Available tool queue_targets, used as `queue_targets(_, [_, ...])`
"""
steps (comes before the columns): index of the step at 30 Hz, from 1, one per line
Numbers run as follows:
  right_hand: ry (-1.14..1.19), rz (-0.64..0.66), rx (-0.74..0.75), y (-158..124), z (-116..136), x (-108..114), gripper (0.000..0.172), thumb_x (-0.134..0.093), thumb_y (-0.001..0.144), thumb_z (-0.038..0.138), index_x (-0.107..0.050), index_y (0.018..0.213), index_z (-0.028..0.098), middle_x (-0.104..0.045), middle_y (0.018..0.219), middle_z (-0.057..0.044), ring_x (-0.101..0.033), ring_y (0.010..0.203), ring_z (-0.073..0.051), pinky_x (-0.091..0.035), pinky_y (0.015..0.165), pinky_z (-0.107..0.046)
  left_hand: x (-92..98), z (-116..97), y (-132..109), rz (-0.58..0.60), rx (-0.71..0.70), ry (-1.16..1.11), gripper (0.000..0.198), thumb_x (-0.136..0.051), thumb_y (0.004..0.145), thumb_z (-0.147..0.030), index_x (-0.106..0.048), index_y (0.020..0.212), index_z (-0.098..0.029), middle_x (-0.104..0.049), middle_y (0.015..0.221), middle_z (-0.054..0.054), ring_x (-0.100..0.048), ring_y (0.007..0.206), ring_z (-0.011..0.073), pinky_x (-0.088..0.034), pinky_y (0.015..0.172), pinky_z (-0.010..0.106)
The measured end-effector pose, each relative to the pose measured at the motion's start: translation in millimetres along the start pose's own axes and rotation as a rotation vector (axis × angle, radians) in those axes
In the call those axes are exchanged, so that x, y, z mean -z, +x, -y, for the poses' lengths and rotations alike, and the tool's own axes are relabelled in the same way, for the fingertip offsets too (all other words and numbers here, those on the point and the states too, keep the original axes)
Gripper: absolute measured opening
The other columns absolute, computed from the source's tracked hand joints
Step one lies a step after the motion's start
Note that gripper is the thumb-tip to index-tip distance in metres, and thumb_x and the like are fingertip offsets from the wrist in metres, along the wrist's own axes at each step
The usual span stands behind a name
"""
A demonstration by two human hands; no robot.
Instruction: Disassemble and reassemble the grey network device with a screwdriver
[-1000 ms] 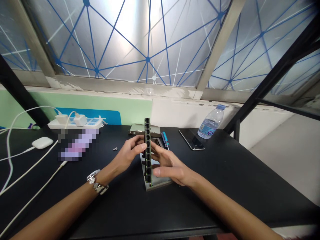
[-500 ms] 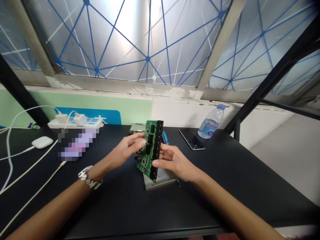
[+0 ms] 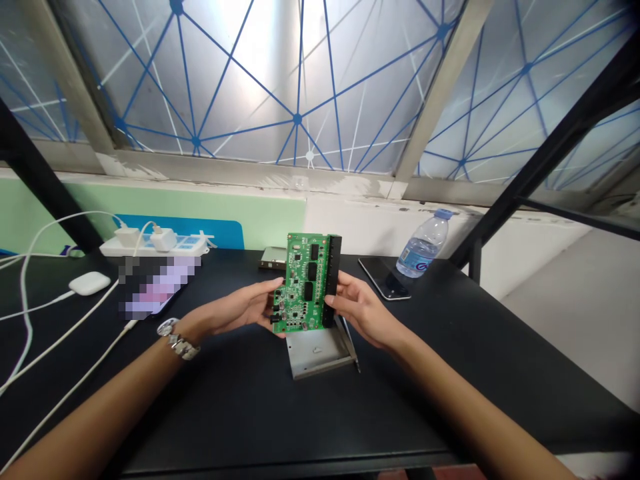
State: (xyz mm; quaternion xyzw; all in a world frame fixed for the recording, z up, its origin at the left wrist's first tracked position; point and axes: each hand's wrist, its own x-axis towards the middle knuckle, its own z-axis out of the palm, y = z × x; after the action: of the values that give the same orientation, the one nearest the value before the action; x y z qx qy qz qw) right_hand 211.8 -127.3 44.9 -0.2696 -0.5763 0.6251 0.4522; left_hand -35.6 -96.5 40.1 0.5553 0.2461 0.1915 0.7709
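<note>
Two hands here, and one circuit board between them with three chunky black blocks on it. I get two metal case parts, two phones, one water bottle, one watch and one small white case. Then one power strip with two chargers in it, one desk, and cables too tangled to count, tbh.

From here I see a black table; a metal tray lies in the middle, with another metal piece behind it; a dark phone and a water bottle sit right; a white case, a blurred phone and a power strip sit left.
</note>
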Motion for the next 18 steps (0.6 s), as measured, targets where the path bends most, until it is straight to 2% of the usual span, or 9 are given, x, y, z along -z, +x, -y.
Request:
queue_targets(5, [-0.028,0.022,0.054,0.5,0.7,-1.6,0.04,-0.075,0.081,0.026,-0.065,0.12,0.022,-0.07,0.113,-0.008,-0.064,0.108,-0.024,-0.05,0.094,-0.042,-0.2,-3.6,-5.0,0.163,0.147,0.005,0.064,-0.034,0.094,-0.064,-0.064,0.124,-0.017,-0.067,0.124,0.015,-0.069,0.098,0.0304,-0.052,0.092,0.043])
queue_targets(9, [-0.128,0.037,0.103,0.3,2.2,-2.1,0.037,-0.071,0.086,0.029,-0.064,0.122,0.022,-0.068,0.117,-0.008,-0.063,0.109,-0.022,-0.047,0.099,-0.042,2.0,-1.9,-7.4,0.239,0.163,0.002,0.064,-0.033,0.093,-0.065,-0.065,0.12,-0.016,-0.069,0.121,0.016,-0.071,0.094,0.0294,-0.054,0.087,0.04])
queue_targets(12, [-0.305,0.017,0.16,-0.8,2.7,-2.0,0.036,-0.065,0.09,0.028,-0.063,0.126,0.023,-0.066,0.119,-0.007,-0.062,0.106,-0.021,-0.046,0.1,-0.042,2.0,0.5,-8.7,0.23,0.105,-0.014,0.053,-0.043,0.095,-0.055,-0.058,0.129,-0.018,-0.068,0.12,0.016,-0.071,0.096,0.0303,-0.055,0.083,0.04])
queue_targets(15, [-0.591,-0.071,0.274,-2.0,2.8,-1.5,0.032,-0.059,0.093,0.025,-0.064,0.125,0.024,-0.062,0.115,-0.008,-0.06,0.102,-0.021,-0.051,0.091,-0.039,0.1,2.0,-9.5,0.188,0.035,0.003,0.05,-0.056,0.093,-0.041,-0.048,0.138,-0.023,-0.066,0.122,0.014,-0.07,0.099,0.0302,-0.055,0.085,0.041])
queue_targets(18, [-0.837,-0.172,0.383,-2.4,3.3,-1.4,0.027,-0.059,0.091,0.022,-0.066,0.117,0.023,-0.057,0.102,-0.007,-0.057,0.089,-0.02,-0.051,0.081,-0.038,-2.7,2.2,-9.8,0.12,-0.01,0.06,0.053,-0.062,0.091,-0.036,-0.046,0.14,-0.024,-0.063,0.123,0.014,-0.07,0.101,0.0301,-0.056,0.086,0.042])
